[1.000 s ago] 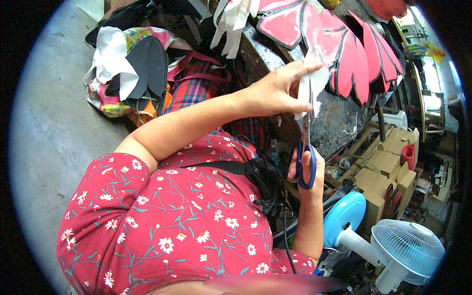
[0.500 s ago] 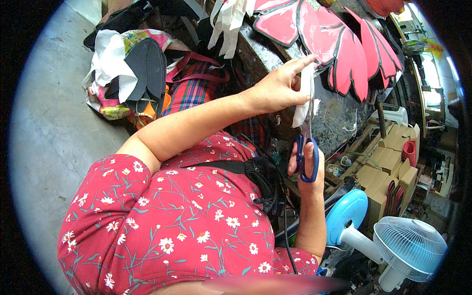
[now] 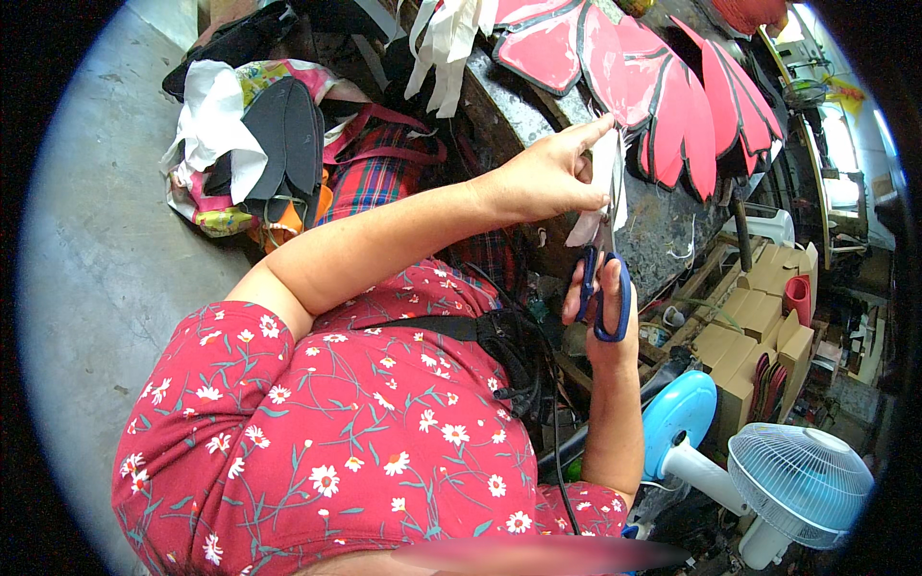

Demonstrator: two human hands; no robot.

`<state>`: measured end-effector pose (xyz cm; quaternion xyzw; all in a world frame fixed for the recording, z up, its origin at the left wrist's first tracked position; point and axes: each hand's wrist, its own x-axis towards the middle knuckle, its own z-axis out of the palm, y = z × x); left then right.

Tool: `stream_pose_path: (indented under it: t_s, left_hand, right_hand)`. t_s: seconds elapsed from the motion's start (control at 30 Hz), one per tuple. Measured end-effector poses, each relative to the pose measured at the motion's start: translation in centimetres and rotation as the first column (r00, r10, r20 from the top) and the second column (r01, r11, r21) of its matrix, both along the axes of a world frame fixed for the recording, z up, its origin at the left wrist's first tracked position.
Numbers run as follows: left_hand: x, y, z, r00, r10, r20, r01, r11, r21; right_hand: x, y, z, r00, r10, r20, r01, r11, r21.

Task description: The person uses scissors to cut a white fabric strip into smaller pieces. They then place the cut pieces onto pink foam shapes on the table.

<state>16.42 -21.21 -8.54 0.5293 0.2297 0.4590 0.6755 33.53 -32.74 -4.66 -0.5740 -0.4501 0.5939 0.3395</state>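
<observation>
1. The left hand (image 3: 557, 175) pinches a white strip (image 3: 602, 165) between thumb and fingers, beside the edge of the dark surface (image 3: 661, 228).
2. The right hand (image 3: 612, 303) grips blue-handled scissors (image 3: 605, 232), digits through the loops, blades pointing up alongside the strip.
3. Just beyond, pink petal-shaped pieces (image 3: 684, 144) with black edging lie on the surface.
4. Other white strips (image 3: 448, 60) hang near its left end.
5. Farther right are cardboard boxes (image 3: 740, 353) and a blue-and-white fan (image 3: 799, 485).
</observation>
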Motion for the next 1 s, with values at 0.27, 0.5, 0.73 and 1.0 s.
stream_pose_path:
  t_s: [0.27,0.5,0.73,1.0]
  left_hand:
    - [-0.8,1.3,-0.3,0.975,0.130,0.180,-0.116,0.990,-0.085]
    - [-7.6,3.6,1.4,0.980,0.193,0.049,-0.187,0.978,-0.097]
    - [-12.1,6.0,7.9,0.795,0.394,-0.461,-0.159,0.869,0.469]
    - [-12.2,16.6,15.0,0.691,0.500,-0.522,-0.120,0.792,0.599]
  right_hand:
    - [1.3,-0.2,-0.1,0.991,0.084,-0.101,-0.095,0.990,-0.104]
    - [5.3,0.3,2.5,0.996,0.022,0.082,-0.041,0.971,0.236]
    - [7.1,4.5,-1.4,0.935,-0.353,0.033,0.268,0.764,0.587]
    - [6.5,3.5,-2.2,0.941,-0.337,-0.022,0.287,0.763,0.579]
